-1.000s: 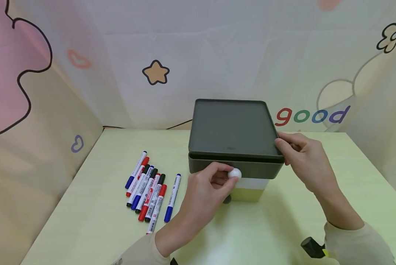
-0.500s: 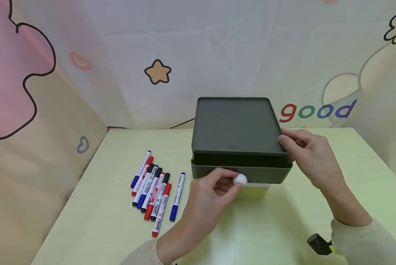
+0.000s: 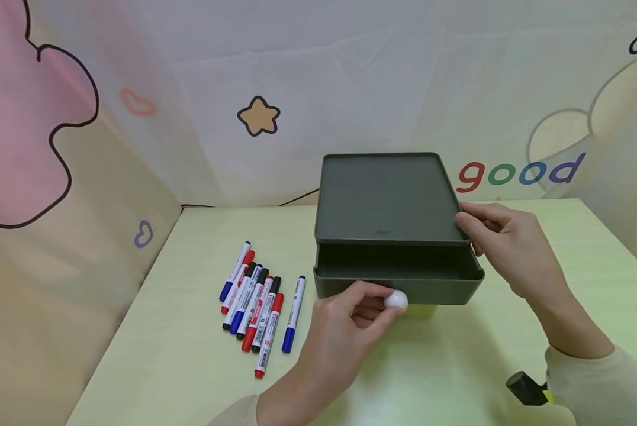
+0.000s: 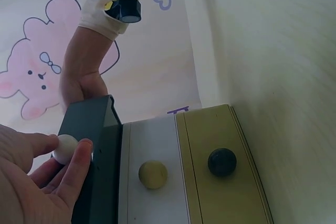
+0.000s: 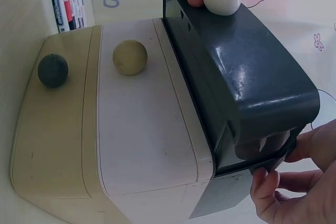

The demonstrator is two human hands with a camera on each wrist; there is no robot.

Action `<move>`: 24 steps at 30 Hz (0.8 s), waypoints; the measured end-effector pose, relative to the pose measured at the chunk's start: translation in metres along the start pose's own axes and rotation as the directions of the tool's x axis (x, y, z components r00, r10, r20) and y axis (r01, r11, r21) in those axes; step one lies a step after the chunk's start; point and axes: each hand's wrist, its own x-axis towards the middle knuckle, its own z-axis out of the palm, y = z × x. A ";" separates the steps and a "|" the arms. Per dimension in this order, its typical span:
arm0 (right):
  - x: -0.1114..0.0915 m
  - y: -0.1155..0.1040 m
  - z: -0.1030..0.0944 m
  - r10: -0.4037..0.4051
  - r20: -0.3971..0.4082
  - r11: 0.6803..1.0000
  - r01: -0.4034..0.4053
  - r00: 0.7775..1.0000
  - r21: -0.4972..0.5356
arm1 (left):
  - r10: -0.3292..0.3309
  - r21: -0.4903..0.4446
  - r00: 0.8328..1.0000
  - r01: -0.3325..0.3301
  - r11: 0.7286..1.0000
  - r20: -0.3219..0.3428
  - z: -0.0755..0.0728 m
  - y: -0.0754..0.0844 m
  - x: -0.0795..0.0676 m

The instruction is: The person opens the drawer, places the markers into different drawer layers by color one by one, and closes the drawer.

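A small desktop drawer unit with a dark grey top stands on the table. Its dark top drawer is pulled partway out, and the part of its inside that shows holds nothing. My left hand pinches the drawer's round white knob between thumb and fingers. At the right side, my right hand grips the edge of the unit's top. Below, in the left wrist view, are a white drawer with a yellow knob and a yellow drawer with a dark knob, both closed.
Several whiteboard markers with red, black and blue caps lie in a slanted row left of the unit. One blue-capped marker lies apart, nearer the left hand. A printed cloth backdrop rises behind the table.
The top drawer has slid out toward me, opening from a narrow gap to a wide one. My left hand came nearer with the knob; my right hand kept its grip on the top's edge.
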 end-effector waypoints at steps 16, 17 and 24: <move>0.001 0.000 0.000 0.022 0.013 0.999 -0.022 1.000 -0.029 | -0.003 0.008 0.999 0.003 1.000 0.047 -0.001 0.004 -0.016; 0.001 0.000 0.000 0.021 0.014 0.999 -0.021 1.000 -0.028 | -0.007 0.009 0.999 0.007 1.000 0.052 -0.002 0.005 -0.016; 0.002 0.001 -0.002 0.016 0.016 1.000 -0.015 1.000 -0.019 | 0.023 0.022 0.997 -0.025 0.999 0.070 -0.001 0.006 -0.020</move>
